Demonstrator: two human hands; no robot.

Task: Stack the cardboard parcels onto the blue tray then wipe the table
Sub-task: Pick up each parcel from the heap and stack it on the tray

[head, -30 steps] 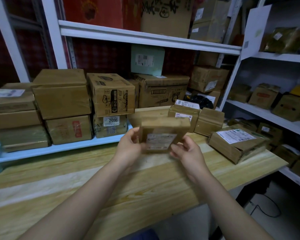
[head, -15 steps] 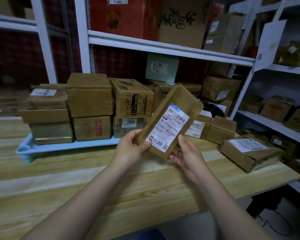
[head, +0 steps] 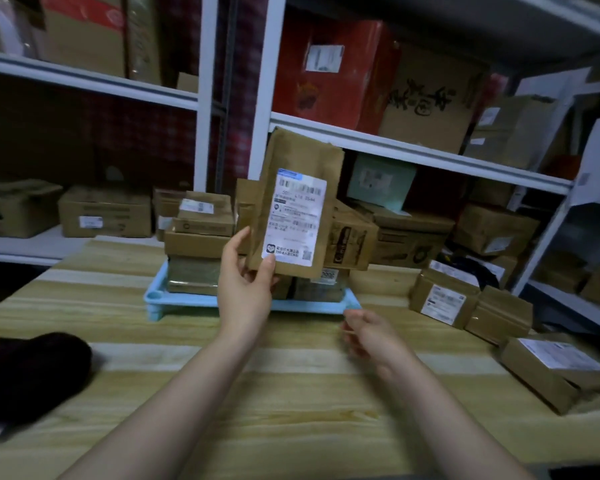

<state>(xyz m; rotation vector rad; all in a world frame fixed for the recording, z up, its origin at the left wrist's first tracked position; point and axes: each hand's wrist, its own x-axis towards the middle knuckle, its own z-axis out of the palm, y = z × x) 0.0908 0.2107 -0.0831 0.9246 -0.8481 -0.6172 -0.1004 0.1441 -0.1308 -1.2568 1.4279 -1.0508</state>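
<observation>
Brown cardboard boxes point(head: 201, 244) are stacked on the light-blue plastic tray point(head: 174, 300). A flat brown labelled parcel point(head: 297, 202) is pinched by the left grip point(head: 246, 282); the right grip point(head: 371, 332) is spread. Three brown parcels point(head: 444, 299) are left on the wooden bench point(head: 291, 393), and wiping is judged undone.

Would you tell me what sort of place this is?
Probably a parcel stockroom: white metal shelving packed with brown cardboard boxes, cardboard parcels stacked on a light blue tray, and a labelled flat brown parcel in the left hand.

The brown parcel point(head: 298, 209) bore a white label point(head: 297, 216), the tray point(head: 174, 299) was pale blue, the table point(head: 291, 393) striped light wood, the cloth point(head: 28, 372) dark.
</observation>
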